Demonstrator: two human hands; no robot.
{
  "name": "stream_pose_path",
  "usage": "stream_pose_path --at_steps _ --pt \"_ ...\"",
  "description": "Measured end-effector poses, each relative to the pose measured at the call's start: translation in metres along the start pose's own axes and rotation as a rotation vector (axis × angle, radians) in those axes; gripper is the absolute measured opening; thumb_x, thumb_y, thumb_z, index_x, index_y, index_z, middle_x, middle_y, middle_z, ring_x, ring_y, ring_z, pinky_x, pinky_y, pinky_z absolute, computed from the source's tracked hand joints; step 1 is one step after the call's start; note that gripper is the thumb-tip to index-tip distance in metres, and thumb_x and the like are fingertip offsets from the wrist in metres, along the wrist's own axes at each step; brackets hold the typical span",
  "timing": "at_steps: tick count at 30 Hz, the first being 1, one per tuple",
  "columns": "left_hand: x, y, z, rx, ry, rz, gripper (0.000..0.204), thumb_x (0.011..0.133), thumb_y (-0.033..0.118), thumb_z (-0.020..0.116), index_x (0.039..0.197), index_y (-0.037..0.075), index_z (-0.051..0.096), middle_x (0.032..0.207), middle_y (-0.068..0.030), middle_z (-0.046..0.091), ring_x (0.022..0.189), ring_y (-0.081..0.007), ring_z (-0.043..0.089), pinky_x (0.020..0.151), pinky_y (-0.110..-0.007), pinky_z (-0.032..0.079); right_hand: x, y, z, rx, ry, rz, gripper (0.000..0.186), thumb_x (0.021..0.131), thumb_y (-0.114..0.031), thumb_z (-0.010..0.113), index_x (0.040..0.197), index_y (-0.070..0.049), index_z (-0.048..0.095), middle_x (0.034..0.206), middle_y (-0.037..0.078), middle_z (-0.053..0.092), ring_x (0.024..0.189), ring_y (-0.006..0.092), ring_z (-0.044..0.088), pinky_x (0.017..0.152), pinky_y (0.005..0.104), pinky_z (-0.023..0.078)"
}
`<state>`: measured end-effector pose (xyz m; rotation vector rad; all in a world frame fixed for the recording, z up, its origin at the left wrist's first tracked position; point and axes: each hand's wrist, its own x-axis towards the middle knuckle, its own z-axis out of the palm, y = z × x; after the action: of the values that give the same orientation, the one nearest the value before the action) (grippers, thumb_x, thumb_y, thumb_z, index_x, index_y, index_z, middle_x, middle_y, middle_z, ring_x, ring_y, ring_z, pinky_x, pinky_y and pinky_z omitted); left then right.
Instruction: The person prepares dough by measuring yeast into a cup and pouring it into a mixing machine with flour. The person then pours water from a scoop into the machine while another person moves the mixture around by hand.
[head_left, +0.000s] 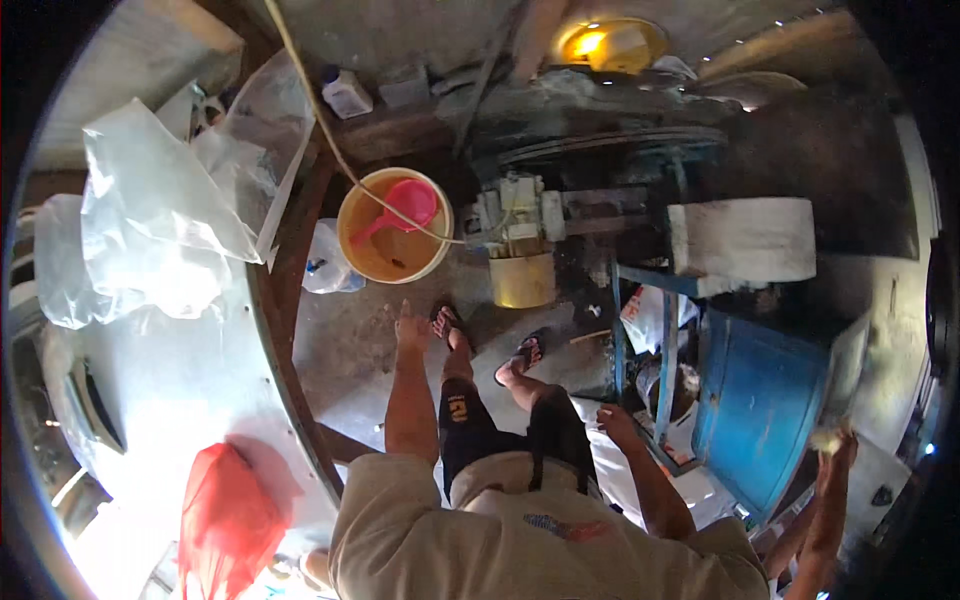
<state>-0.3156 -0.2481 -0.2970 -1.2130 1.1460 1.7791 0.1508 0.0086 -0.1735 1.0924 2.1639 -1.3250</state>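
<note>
Plainly, the pink dipper (414,199), handle slanting lower-left, lay up-frame of the nearer left grip (407,326), spread and seemingly empty; the right grip (617,424) was curled, contents unclear.

- No legible wording anywhere.
- Black knee-length fabric shorts (474,437): orange-yellow printed mark (457,409) by left leg's hem; tiny line beneath, too small.
- Beige short-sleeved fabric T-shirt (450,550): dark-blue-and-red print (567,526) on front, unreadable.
- White plastic bag (650,318): orange marking, blurred.
</note>
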Motion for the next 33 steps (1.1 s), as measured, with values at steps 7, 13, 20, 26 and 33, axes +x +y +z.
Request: stream_pose_path --at_steps 7,13,20,26,33 --pt "0.175 0.027 -0.026 -0.151 -0.389 0.179 0.049 0.088 0.037 0.055 0.130 0.018 0.039 0.083 -0.0075 0.055 0.078 -0.0205 0.055 0.072 -0.033 0.045 0.052 -0.063 0.025 0.264 -0.087 0.459 0.035 0.088 -0.020 0.055 0.116 0.000 0.051 0.087 0.011 0.061 0.073 0.0177 0.061 0.065 0.0317 0.051" --pt "0.171 0.038 0.021 -0.303 -0.081 0.169 0.046 0.082 0.033 0.062 0.120 0.011 0.046 0.103 -0.0047 0.054 0.090 -0.0209 0.052 0.072 -0.037 0.043 0.039 -0.099 0.056 0.255 -0.134 0.592 0.035 0.088 -0.018 0.055 0.117 -0.001 0.050 0.084 0.009 0.061 0.072 0.0162 0.060 0.063 0.0301 0.050" --pt "0.188 0.026 -0.004 -0.206 -0.051 0.147 0.028 0.078 0.020 0.056 0.103 0.011 0.048 0.091 -0.0035 0.054 0.076 -0.0218 0.053 0.064 -0.035 0.043 0.045 -0.101 0.053 0.299 -0.101 0.578 0.039 0.087 -0.021 0.056 0.118 0.000 0.048 0.087 0.011 0.063 0.077 0.0182 0.063 0.066 0.0307 0.050" --pt "0.195 0.019 -0.011 -0.285 -0.147 0.218 0.023 0.072 0.017 0.059 0.094 0.013 0.053 0.081 0.0013 0.053 0.074 -0.0152 0.052 0.057 -0.028 0.040 0.072 -0.105 0.047 0.265 -0.142 0.514 0.038 0.087 -0.022 0.052 0.118 0.000 0.050 0.093 0.015 0.064 0.083 0.0214 0.064 0.076 0.0311 0.050" --pt "0.158 -0.012 0.010 -0.335 -0.193 0.260 0.021 0.076 0.013 0.061 0.095 0.010 0.052 0.084 0.0005 0.053 0.074 -0.0163 0.052 0.062 -0.030 0.043 0.094 -0.090 0.027 0.207 -0.171 0.333 0.037 0.089 -0.024 0.053 0.119 -0.003 0.050 0.093 0.012 0.062 0.084 0.0182 0.060 0.075 0.0287 0.047"
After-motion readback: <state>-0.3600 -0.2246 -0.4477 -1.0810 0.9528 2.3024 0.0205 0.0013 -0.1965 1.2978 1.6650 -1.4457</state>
